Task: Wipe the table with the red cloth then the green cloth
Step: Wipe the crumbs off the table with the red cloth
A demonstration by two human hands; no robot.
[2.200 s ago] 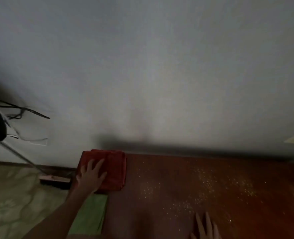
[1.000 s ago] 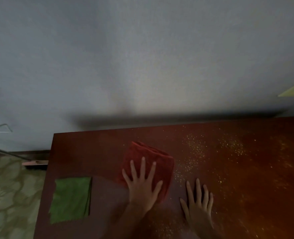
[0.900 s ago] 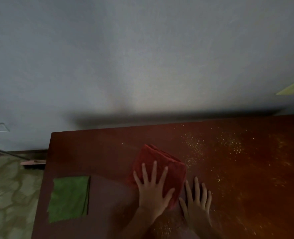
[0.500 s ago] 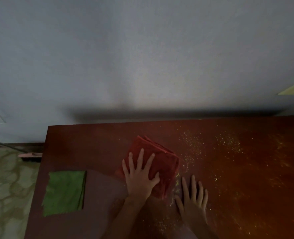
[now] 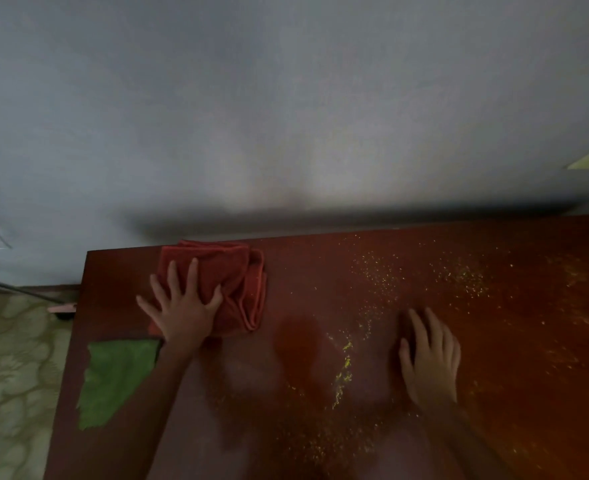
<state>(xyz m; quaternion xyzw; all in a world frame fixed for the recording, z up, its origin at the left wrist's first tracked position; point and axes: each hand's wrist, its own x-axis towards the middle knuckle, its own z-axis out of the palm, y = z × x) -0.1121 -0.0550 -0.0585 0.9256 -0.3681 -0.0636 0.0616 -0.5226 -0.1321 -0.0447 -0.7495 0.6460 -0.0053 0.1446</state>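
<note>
Wall [image 5: 286,98], grey and dim, fills the upper view. Below it the dark red-brown table [image 5: 494,341] runs to the right edge, its left end over patterned floor [image 5: 9,375]. Yellow crumbs [image 5: 379,282] scatter across the table's middle and right, with a thicker streak [image 5: 345,368] toward the near side; most of the mess looks unwiped, so the red pass seems to be in its early part. The green cloth [image 5: 113,379] lies flat at the near left corner, untouched, partly under the left forearm. The red cloth [image 5: 230,275] sits bunched and folded at the far left of the table, close to the wall edge. The left hand [image 5: 182,306] presses on it with fingers spread and straight, not clenched round it. The right hand [image 5: 430,355] rests flat on bare wood near the crumbs, fingers extended, holding nothing. The cloth looks soft, light and limp with loose folds at its right side; likely to ruck up when pushed. A flat palm over its centre should drag it best.
</note>
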